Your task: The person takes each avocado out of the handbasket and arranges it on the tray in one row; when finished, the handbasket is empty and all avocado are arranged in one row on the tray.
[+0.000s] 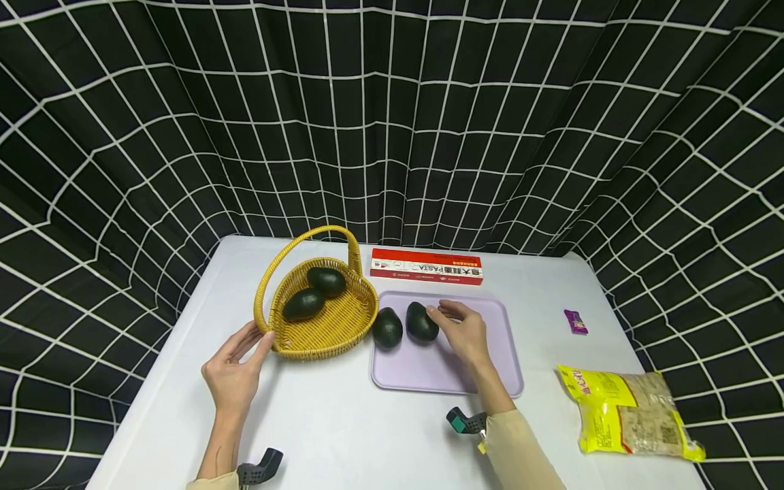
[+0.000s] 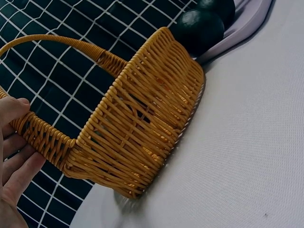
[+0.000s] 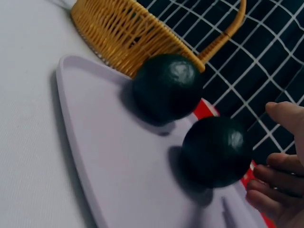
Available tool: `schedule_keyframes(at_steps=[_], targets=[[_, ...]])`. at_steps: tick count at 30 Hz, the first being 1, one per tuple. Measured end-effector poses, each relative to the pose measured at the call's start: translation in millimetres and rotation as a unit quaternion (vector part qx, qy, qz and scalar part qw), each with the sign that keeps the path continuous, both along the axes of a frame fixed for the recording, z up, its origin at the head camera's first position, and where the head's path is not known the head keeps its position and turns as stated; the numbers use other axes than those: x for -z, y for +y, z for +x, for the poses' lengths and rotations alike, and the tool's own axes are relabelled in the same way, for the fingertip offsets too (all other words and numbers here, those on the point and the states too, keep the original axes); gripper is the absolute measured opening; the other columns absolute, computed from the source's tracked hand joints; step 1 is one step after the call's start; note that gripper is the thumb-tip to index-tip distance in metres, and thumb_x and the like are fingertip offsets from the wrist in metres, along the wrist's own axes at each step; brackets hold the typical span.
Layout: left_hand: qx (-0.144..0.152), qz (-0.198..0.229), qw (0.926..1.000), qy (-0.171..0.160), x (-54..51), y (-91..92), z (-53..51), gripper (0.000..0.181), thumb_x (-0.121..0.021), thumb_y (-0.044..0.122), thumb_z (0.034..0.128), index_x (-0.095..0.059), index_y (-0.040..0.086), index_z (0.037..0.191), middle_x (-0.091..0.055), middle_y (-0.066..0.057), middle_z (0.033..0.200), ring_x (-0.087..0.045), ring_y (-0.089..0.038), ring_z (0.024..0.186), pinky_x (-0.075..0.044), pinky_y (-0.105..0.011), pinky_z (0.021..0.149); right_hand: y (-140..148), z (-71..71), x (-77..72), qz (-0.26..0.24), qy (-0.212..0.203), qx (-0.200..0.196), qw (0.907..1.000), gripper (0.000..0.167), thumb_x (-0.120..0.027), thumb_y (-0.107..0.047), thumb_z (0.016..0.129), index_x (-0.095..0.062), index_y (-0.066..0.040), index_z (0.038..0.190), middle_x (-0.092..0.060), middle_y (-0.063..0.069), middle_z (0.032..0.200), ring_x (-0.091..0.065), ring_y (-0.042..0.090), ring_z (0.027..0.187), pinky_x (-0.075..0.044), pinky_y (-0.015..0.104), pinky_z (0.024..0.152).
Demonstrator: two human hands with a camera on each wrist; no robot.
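Left fingers (image 2: 27, 172) hold basket handle (image 2: 45, 139), right fingers (image 3: 278, 178) parted beside an avocado (image 1: 421, 322) inside the tray rim (image 1: 422, 390).

The basket (image 1: 337, 328) is ribbed, faintly glossy wicker. The avocados (image 3: 216, 152) have a soft sheen; the tray (image 3: 128, 161) looks like smooth plastic. The curtain (image 1: 392, 143) is matt cloth.

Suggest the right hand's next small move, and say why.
Probably close the right hand on the nearest avocado: the hand is open beside that fruit, not round it, while the left hand grips the basket, which holds two more avocados.
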State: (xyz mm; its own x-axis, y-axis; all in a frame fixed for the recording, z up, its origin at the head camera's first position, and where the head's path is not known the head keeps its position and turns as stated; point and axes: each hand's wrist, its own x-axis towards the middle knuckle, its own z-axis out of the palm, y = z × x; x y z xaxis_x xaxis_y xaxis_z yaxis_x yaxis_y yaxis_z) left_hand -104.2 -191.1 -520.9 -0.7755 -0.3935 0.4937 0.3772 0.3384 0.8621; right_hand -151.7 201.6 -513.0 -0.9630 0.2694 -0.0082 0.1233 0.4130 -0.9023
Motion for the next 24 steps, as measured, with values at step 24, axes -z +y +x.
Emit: schedule_keyframes(at_steps=[24], targets=[[-0.001, -0.004, 1.0000, -0.003, 0.1, -0.3, -0.2, 0.037, -0.087, -0.003, 0.0822, -0.077, 0.000, 0.118, -0.077, -0.022, 0.111, -0.075, 0.003, 0.095, -0.062, -0.019, 0.092, -103, -49.2, -45.5, -0.077, 0.049, -0.215, 0.9723, 0.053, -0.081, -0.025, 0.094, -0.065, -0.005, 0.140, -0.067, 0.014, 0.141, -0.062, 0.029, 0.135, -0.054, 0.033, 0.114]])
